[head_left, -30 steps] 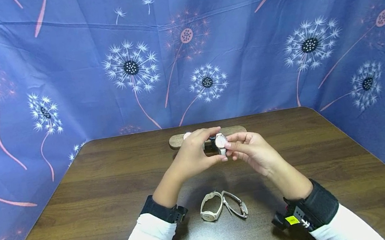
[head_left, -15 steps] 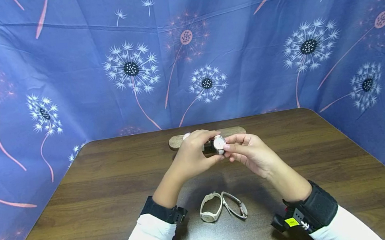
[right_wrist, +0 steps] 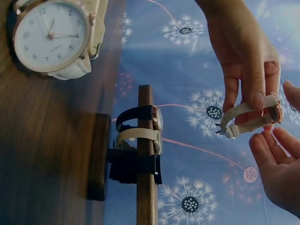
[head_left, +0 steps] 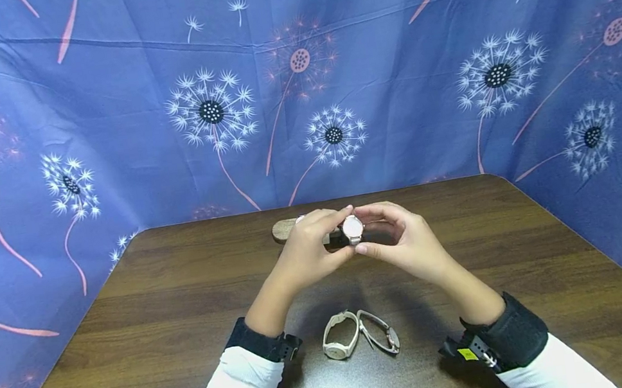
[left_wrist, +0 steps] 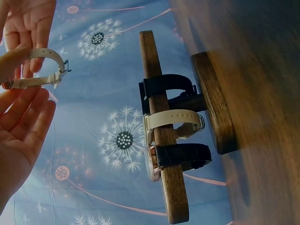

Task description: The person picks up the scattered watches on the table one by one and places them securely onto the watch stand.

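Between the fingertips of both hands a wristwatch (head_left: 353,230) is held up in front of the stand. It has a pale round dial, a rose-gold case and a cream strap (left_wrist: 44,80) buckled into a loop. My left hand (head_left: 309,249) pinches it from the left, and in the right wrist view that thumb lies on the strap (right_wrist: 239,109). From the right, my right hand (head_left: 413,243) has thumb and fingertips at the case's top and bottom edges. Behind the hands, the wooden watch stand (left_wrist: 176,201) carries a navy-strapped, a white-strapped and a black-strapped watch (left_wrist: 166,84).
Nearer me on the wooden table (head_left: 189,338) lie a cream watch (head_left: 336,350) and a white-strapped watch (head_left: 392,337), their loops touching or nearly so. The stand's base (left_wrist: 215,108) rests on the table. A blue dandelion-print cloth (head_left: 402,79) hangs behind.
My right thumb and fingers have shifted from the watch's right side to its upper and lower edges. The watch has turned to face me more squarely and moved slightly left.
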Motion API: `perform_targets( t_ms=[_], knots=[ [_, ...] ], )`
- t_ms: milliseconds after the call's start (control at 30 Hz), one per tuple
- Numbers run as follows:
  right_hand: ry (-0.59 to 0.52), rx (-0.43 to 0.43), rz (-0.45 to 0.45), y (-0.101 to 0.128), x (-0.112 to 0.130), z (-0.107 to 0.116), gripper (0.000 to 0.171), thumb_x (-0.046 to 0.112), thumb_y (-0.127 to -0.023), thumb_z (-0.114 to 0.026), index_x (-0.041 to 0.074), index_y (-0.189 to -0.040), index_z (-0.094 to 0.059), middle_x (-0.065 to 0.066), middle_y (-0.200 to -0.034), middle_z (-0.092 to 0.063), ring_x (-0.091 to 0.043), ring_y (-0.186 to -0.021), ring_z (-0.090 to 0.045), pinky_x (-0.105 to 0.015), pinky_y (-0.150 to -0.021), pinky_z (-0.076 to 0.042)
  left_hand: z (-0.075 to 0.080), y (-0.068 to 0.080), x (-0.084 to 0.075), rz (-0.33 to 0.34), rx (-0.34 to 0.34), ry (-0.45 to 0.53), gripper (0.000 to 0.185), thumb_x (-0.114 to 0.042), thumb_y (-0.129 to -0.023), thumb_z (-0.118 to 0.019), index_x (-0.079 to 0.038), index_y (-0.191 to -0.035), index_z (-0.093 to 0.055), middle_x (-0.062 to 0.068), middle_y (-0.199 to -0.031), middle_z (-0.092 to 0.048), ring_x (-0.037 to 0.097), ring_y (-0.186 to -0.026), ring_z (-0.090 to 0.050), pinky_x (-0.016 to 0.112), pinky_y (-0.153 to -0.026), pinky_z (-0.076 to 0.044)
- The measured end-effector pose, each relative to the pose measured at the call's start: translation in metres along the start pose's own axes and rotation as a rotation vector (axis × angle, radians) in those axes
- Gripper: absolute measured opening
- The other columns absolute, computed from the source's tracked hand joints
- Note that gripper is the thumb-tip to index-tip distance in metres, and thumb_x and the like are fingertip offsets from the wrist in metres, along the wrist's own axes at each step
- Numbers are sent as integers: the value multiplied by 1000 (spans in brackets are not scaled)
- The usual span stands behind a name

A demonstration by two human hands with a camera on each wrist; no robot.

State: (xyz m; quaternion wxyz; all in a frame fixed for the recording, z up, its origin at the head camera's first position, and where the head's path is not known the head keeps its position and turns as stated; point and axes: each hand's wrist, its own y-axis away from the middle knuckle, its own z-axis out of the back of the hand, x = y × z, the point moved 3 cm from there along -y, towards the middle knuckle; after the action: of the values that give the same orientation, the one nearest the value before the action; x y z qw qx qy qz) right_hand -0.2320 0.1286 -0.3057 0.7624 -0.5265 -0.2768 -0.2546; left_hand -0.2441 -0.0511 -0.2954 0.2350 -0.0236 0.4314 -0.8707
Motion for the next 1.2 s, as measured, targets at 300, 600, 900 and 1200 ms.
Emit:
perform_targets(
  t_ms=[300,600,900,1200],
  knots=[
    [266,-59,263,0,7,-2,52,-8,-67,-84,-5,-115,-65,-14,-114,-66,-25,-100,-64,-24,-87,-53,1,-2,-7,-19,42,-27,60,-15,-77,-84,2,-130,-60,10,-110,-69,22,-103,-64,28,-96,-47],
    [241,-61,273,0,8,-1,53,-12,-64,-84,-6,-113,-65,-16,-111,-67,-20,-99,-64,-32,-85,-55,3,-4,-9,-33,44,-55,58,-14,-77,-83,2,-129,-61,11,-111,-69,23,-104,-64,29,-96,-47],
    [221,-51,292,-2,7,1,51,-14,-65,-83,-7,-113,-65,-17,-112,-67,-19,-100,-64,-26,-87,-54,4,-4,-8,-20,61,-45,62,-21,-77,-84,1,-130,-60,10,-112,-68,22,-107,-63,28,-98,-46],
    [308,-98,182,-5,-5,17,47,-5,-70,-84,0,-113,-69,-9,-110,-69,-13,-97,-63,-18,-80,-53,20,-2,7,60,23,23,67,-23,-72,-88,0,-128,-62,8,-113,-69,22,-108,-62,30,-94,-49]
  ],
)
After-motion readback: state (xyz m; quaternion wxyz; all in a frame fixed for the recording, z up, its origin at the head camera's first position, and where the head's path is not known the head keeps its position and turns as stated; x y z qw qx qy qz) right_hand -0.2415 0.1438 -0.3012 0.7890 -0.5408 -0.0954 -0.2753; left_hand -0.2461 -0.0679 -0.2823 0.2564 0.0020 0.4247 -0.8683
